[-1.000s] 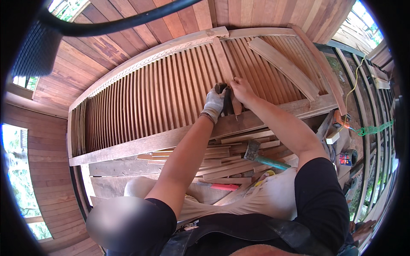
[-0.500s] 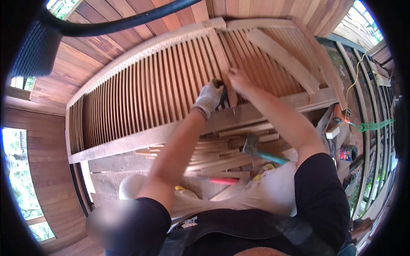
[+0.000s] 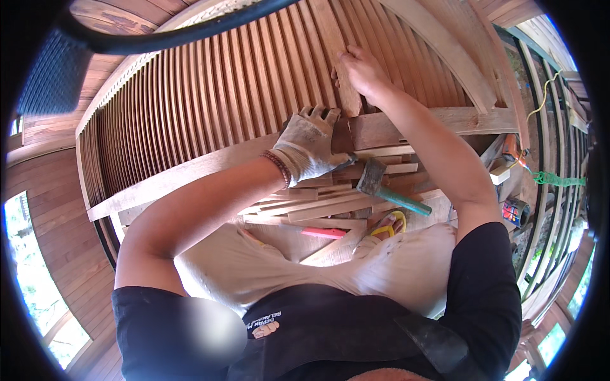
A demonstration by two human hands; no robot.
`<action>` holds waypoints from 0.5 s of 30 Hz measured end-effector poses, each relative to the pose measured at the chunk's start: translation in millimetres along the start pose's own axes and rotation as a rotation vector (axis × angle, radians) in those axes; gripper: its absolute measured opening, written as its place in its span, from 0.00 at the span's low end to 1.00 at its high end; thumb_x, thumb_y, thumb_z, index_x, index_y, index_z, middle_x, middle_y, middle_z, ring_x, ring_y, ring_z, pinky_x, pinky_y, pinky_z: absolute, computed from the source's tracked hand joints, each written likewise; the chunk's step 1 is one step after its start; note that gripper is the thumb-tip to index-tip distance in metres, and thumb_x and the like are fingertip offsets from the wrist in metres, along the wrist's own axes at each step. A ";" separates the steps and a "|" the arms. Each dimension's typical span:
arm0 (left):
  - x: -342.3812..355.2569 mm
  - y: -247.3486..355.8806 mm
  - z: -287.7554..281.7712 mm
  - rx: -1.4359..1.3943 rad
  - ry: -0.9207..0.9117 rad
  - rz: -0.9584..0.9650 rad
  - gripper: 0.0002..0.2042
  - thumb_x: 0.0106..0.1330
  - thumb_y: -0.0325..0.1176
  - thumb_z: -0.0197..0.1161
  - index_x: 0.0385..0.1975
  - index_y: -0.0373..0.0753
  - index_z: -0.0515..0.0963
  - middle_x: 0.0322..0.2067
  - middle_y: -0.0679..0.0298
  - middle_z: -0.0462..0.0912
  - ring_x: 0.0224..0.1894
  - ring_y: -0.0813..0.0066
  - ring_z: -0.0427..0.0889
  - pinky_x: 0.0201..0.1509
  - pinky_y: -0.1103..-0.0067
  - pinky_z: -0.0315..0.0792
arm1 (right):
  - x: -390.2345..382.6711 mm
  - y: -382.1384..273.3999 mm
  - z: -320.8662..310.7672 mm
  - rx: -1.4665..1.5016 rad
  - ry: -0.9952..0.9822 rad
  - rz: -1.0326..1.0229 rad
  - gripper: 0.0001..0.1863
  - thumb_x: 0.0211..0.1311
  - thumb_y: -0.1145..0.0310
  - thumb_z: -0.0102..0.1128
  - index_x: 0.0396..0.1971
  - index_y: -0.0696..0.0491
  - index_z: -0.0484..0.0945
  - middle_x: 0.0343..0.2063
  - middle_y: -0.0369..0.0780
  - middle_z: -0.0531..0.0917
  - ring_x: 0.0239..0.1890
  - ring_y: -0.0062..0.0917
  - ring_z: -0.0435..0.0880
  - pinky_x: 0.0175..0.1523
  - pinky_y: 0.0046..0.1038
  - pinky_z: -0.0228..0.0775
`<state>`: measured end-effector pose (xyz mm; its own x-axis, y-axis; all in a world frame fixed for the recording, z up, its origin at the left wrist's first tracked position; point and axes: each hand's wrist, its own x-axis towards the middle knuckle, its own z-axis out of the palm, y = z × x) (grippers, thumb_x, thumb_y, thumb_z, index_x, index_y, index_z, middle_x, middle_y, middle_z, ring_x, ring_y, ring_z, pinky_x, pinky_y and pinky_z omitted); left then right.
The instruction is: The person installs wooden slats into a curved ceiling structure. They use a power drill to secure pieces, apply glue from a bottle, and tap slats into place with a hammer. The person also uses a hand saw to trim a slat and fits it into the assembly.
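Observation:
A large wooden frame (image 3: 210,159) filled with narrow parallel slats (image 3: 216,95) lies before me. My left hand (image 3: 309,143), in a grey-white work glove, rests with spread fingers across the frame's near rail. Its fingertips reach onto the slats. My bare right hand (image 3: 363,75) is closed around a wooden bar (image 3: 347,100) that divides the slatted panel. Some fingertips show along the bar's left side. The bar's lower end meets the near rail, between my two hands.
Below the frame lie several loose wood strips (image 3: 324,206), a hammer (image 3: 373,178) with a green handle and a red-handled tool (image 3: 324,233). A broad board (image 3: 445,51) crosses the right slats. A can (image 3: 515,211) and green coiled hose (image 3: 559,180) are at right.
My left hand has opened and spread onto the near rail. My right hand has moved farther up along the bar. The view has shifted, so the frame sits higher in the picture.

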<state>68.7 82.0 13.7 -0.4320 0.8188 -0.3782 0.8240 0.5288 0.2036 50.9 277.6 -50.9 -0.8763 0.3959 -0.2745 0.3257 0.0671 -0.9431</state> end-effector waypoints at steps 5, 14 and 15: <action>2.7 7.4 13.7 -0.057 0.126 -0.102 0.45 0.50 0.60 0.74 0.64 0.34 0.70 0.59 0.46 0.75 0.64 0.47 0.72 0.68 0.58 0.67 | 12.2 2.0 -5.6 -0.099 -0.053 0.000 0.14 0.75 0.61 0.54 0.39 0.59 0.77 0.22 0.33 0.73 0.25 0.16 0.68 0.30 0.28 0.62; -0.9 1.5 28.1 -0.142 0.227 -0.077 0.45 0.39 0.56 0.78 0.59 0.37 0.73 0.55 0.50 0.75 0.60 0.49 0.74 0.66 0.55 0.65 | 12.3 12.3 -10.7 0.055 -0.094 -0.107 0.14 0.77 0.63 0.54 0.30 0.54 0.74 0.20 0.26 0.66 0.23 0.11 0.60 0.27 0.24 0.54; 0.5 0.4 29.4 -0.146 0.232 -0.065 0.45 0.40 0.56 0.78 0.59 0.37 0.73 0.54 0.50 0.75 0.59 0.49 0.74 0.65 0.55 0.65 | 12.4 12.3 -10.4 0.119 -0.109 -0.084 0.15 0.76 0.63 0.54 0.29 0.55 0.72 0.18 0.29 0.67 0.22 0.12 0.62 0.26 0.26 0.55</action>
<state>79.6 76.0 -13.0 -0.5681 0.8027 -0.1815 0.7378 0.5945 0.3198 47.7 292.8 -64.0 -0.9341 0.2914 -0.2062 0.2108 -0.0159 -0.9774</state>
